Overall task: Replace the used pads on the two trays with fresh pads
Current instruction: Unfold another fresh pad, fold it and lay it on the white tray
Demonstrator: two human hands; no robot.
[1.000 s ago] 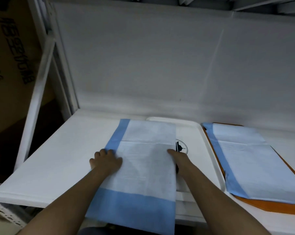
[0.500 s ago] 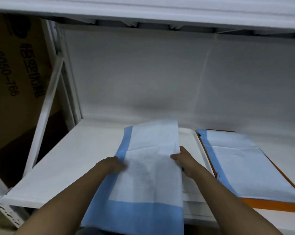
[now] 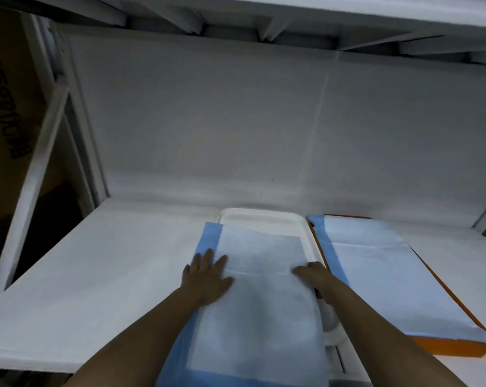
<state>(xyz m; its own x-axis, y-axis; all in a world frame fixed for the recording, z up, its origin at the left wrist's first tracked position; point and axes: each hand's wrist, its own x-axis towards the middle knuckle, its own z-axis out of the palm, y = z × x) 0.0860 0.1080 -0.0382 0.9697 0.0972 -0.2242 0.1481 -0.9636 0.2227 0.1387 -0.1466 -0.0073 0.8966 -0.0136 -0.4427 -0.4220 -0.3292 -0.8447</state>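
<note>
While our two hands rest on it, the blue-edged pad (image 3: 258, 297) lies over the white tray (image 3: 264, 219), and it hangs a little past the tray's left side and front edge. The far end of the white tray pokes out bare beyond the pad. Our left hand (image 3: 207, 277) lies flat on the pad's left part, with the fingers straight and spread apart. Our right hand (image 3: 313, 275) sits at the pad's right edge, against the tray's right rim. Its fingers look bent down, but we cannot tell if they pinch the pad or just press on it.

Just to the right of the white tray sits the orange tray (image 3: 445, 350). A second pad (image 3: 390, 275) with a blue strip lies spread on top of it and covers most of it.

Both trays sit on a white shelf (image 3: 96, 289). Behind the white tray stands a white back wall (image 3: 236, 121). Far to the left of the white tray is a brown cardboard box (image 3: 4, 121) with dark print on it.
</note>
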